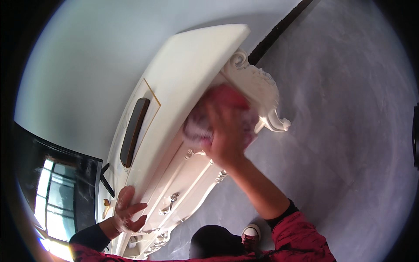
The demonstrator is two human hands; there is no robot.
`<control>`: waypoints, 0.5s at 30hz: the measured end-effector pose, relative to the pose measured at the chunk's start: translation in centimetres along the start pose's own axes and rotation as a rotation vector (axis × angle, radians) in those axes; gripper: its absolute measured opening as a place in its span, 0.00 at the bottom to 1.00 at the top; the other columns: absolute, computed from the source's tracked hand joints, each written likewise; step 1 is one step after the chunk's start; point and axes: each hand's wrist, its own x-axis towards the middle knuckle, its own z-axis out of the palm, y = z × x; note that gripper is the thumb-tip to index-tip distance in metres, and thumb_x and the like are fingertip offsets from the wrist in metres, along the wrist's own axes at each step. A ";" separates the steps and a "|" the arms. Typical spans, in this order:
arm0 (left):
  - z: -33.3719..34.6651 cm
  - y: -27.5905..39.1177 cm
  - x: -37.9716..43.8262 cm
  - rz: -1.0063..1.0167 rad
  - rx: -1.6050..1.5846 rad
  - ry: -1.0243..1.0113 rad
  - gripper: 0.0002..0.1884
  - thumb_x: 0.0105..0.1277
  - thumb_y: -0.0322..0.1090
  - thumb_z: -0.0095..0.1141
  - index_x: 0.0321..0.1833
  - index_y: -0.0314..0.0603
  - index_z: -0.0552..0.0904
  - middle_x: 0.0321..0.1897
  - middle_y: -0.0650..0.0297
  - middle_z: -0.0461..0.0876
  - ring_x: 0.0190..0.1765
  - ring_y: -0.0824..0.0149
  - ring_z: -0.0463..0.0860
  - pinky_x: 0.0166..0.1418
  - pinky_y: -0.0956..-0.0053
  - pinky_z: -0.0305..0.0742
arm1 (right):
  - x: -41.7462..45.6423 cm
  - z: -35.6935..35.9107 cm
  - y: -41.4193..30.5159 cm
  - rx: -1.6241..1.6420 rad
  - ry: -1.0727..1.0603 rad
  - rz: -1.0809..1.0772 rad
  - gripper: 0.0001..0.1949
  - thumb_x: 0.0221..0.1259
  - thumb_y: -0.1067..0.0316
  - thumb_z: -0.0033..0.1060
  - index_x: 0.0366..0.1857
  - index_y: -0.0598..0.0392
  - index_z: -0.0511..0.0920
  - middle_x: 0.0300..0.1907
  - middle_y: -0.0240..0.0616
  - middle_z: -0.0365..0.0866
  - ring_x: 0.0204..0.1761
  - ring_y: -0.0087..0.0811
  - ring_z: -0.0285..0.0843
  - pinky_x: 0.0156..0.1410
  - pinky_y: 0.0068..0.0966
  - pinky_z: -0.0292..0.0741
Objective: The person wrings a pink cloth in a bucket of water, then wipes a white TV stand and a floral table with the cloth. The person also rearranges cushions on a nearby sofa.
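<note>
My right hand (pixel 227 131) presses a red and whitish cloth (pixel 226 96) against the side of a cream-coloured cabinet (pixel 193 62), just below its top edge. Hand and cloth are blurred, and the cloth hides part of the side panel. With fingers spread, my left hand (pixel 129 209) rests at the front edge of the cabinet top and holds nothing. Between the hands, the cabinet's front shows a curved metal drawer handle (pixel 169 203) and carved mouldings. A carved scroll leg (pixel 262 86) sticks out beyond the cloth.
A dark soundbar-like object (pixel 135 132) lies on the cabinet top. A television screen (pixel 62 193) stands at the left, reflecting a window. Near its foot (pixel 107 180) sits a small gold-coloured object (pixel 106 208). A dark baseboard (pixel 278 31) runs along the wall above the grey floor (pixel 327 131).
</note>
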 end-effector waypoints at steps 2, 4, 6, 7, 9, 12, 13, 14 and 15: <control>0.0 0.3 0.8 0.016 0.017 0.009 0.22 0.38 0.30 0.62 0.42 0.41 0.82 0.67 0.46 0.56 0.66 0.44 0.59 0.66 0.57 0.56 | 3.3 -0.7 0.5 0.027 0.183 -0.054 0.36 0.32 0.71 0.62 0.56 0.59 0.66 0.51 0.52 0.65 0.50 0.51 0.64 0.57 0.42 0.62; -0.1 0.3 0.9 0.036 0.026 0.002 0.22 0.38 0.30 0.63 0.42 0.41 0.82 0.67 0.46 0.55 0.66 0.44 0.59 0.65 0.57 0.56 | 3.5 -0.5 1.0 0.011 0.276 -0.063 0.33 0.35 0.68 0.61 0.55 0.59 0.66 0.51 0.52 0.66 0.52 0.51 0.64 0.58 0.43 0.62; -0.1 0.1 0.8 0.029 0.032 -0.002 0.21 0.37 0.31 0.63 0.41 0.41 0.82 0.67 0.46 0.55 0.65 0.44 0.60 0.65 0.57 0.57 | 0.4 1.0 0.1 0.022 0.066 -0.095 0.32 0.35 0.66 0.62 0.54 0.58 0.68 0.50 0.50 0.68 0.51 0.50 0.66 0.56 0.42 0.63; 0.3 -0.2 0.7 0.032 0.011 0.008 0.21 0.37 0.31 0.63 0.41 0.41 0.82 0.67 0.46 0.55 0.65 0.44 0.60 0.65 0.57 0.57 | -1.4 1.5 -0.7 0.021 -0.042 -0.111 0.32 0.35 0.66 0.62 0.53 0.58 0.69 0.50 0.49 0.68 0.50 0.49 0.67 0.55 0.42 0.63; 0.7 -0.6 0.4 0.035 -0.011 0.030 0.20 0.38 0.31 0.63 0.40 0.41 0.82 0.67 0.46 0.56 0.65 0.44 0.60 0.65 0.57 0.57 | -3.5 1.3 -2.3 0.066 -0.101 -0.303 0.28 0.37 0.63 0.62 0.51 0.53 0.72 0.43 0.38 0.74 0.43 0.41 0.71 0.52 0.40 0.65; -0.1 0.4 0.6 0.020 0.008 0.011 0.20 0.38 0.31 0.62 0.40 0.41 0.83 0.67 0.47 0.56 0.66 0.44 0.59 0.65 0.58 0.57 | -1.6 0.2 -0.9 0.012 -0.095 -0.169 0.28 0.37 0.62 0.63 0.50 0.54 0.72 0.46 0.41 0.74 0.48 0.42 0.71 0.54 0.40 0.66; -0.2 0.5 0.7 0.024 0.011 0.015 0.20 0.38 0.31 0.62 0.40 0.41 0.83 0.67 0.47 0.56 0.66 0.44 0.59 0.65 0.58 0.57 | -0.3 0.0 0.2 0.004 -0.032 -0.131 0.28 0.37 0.63 0.62 0.50 0.56 0.72 0.46 0.44 0.74 0.49 0.43 0.71 0.54 0.40 0.66; -0.1 0.4 0.6 0.023 0.023 0.021 0.20 0.38 0.31 0.62 0.40 0.41 0.83 0.67 0.47 0.55 0.66 0.44 0.59 0.65 0.58 0.57 | 1.4 -0.8 1.5 -0.053 0.044 -0.163 0.27 0.39 0.61 0.63 0.50 0.56 0.72 0.47 0.45 0.74 0.49 0.45 0.70 0.55 0.40 0.65; -0.1 0.2 0.1 0.013 0.028 0.013 0.20 0.38 0.31 0.62 0.40 0.41 0.83 0.67 0.47 0.55 0.67 0.44 0.59 0.65 0.58 0.57 | 2.2 -1.1 2.4 -0.106 0.109 -0.182 0.27 0.42 0.59 0.63 0.51 0.56 0.71 0.48 0.46 0.73 0.50 0.46 0.70 0.56 0.39 0.65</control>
